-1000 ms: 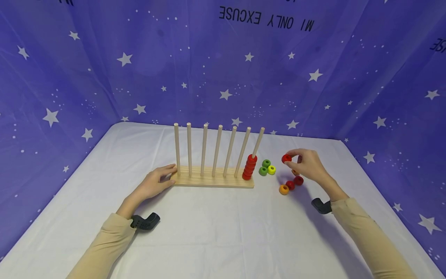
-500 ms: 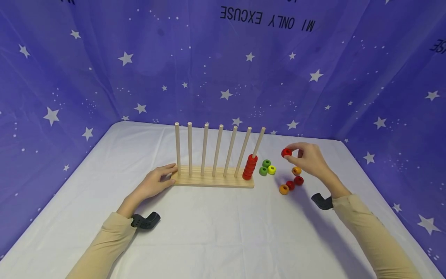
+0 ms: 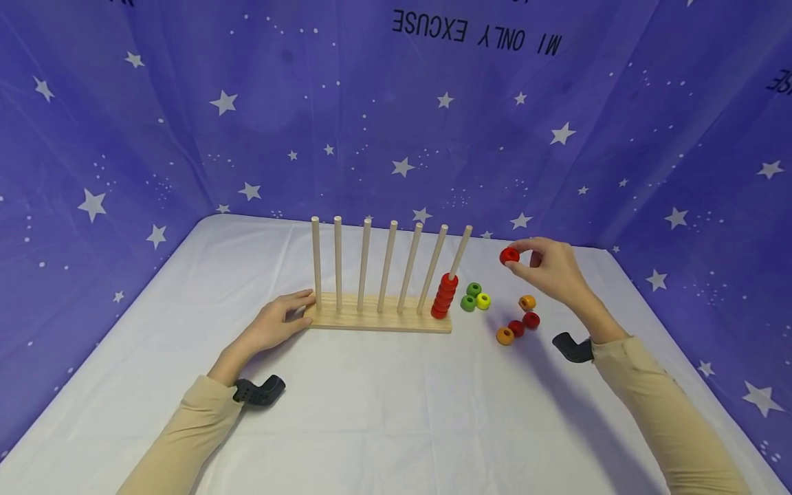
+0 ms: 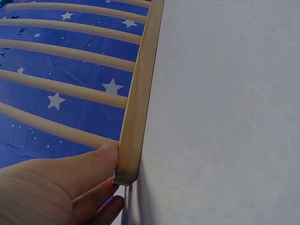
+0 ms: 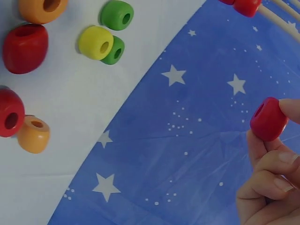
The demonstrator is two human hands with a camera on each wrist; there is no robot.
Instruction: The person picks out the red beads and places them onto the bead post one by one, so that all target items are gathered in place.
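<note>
My right hand (image 3: 551,269) pinches a red bead (image 3: 509,256) between thumb and fingers, raised above the table to the right of the pegs. That red bead (image 5: 269,119) shows its hole in the right wrist view. My left hand (image 3: 276,322) grips the left end of a wooden peg stand (image 3: 377,321), thumb (image 4: 101,164) against its end and other fingers round the corner. The stand has a row of several upright pegs. On its rightmost peg (image 3: 460,251) sits a stack of red beads (image 3: 444,297); the other pegs are bare.
Two green beads (image 3: 474,289) and a yellow bead (image 3: 483,301) lie together right of the stand. Nearer my right hand lie two orange beads (image 3: 504,335) and two red beads (image 3: 531,320). A white cloth (image 3: 371,399) covers the table; starry curtains (image 3: 346,110) surround it.
My right hand has lifted the pinched red bead upward, away from the loose beads, and the orange bead beneath it has come fully into sight. My left hand has stayed on the stand.
</note>
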